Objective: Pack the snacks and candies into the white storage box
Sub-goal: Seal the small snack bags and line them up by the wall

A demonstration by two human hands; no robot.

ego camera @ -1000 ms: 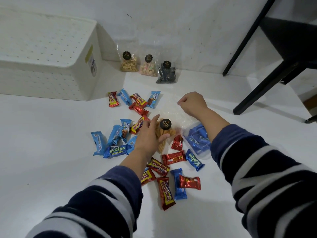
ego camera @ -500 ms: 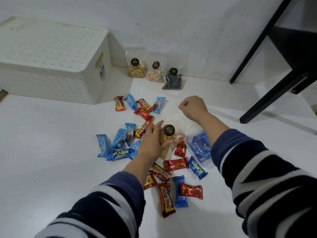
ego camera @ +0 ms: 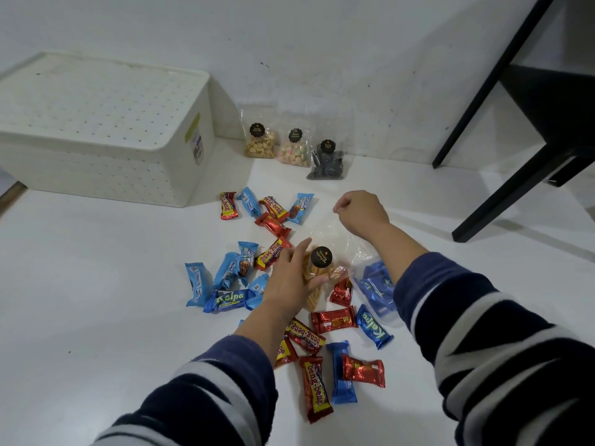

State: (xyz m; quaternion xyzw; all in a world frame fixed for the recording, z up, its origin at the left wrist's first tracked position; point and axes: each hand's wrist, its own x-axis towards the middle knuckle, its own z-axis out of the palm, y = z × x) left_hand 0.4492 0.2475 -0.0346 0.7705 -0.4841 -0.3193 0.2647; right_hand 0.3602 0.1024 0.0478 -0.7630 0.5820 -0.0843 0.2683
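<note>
- Clear bag of stick snacks lying mid-floor among the scattered wrappers, black round sticker up, top of the plastic running far and right toward the right hand.
- Left hand laid over the near-left part of that bag, fingers spread, thumb across the sticks: grasping the bag at its filled end, probably to steady the weight there.
- Right hand curled, fingertips pinched at the far-right edge of the clear plastic; apparently pinching the bag's empty top, though actual contact with the film too faint to confirm.
- Two-handed hold likely chosen because the film is limp and the sticks brittle; one end supported, the other kept taut.
- Bag thus spanning between both grips, filled end under the left palm, sticker just right of the left fingers.
- White storage box far left, against the wall, well apart from the bag; perforated flat surface on top, so either lidded or turned over, hard to tell which, and no opening on show.
- Three small clear bags (pale biscuits, pastel candies, dark pieces) propped against the far wall, right of the box, untouched.
- Red and blue candy bars strewn near and left of the hands; a clear bag of blue packets partly under the right forearm.
- Nothing visibly packed yet; task judged at its start.
- Black furniture legs far right, clear of the work.
</note>
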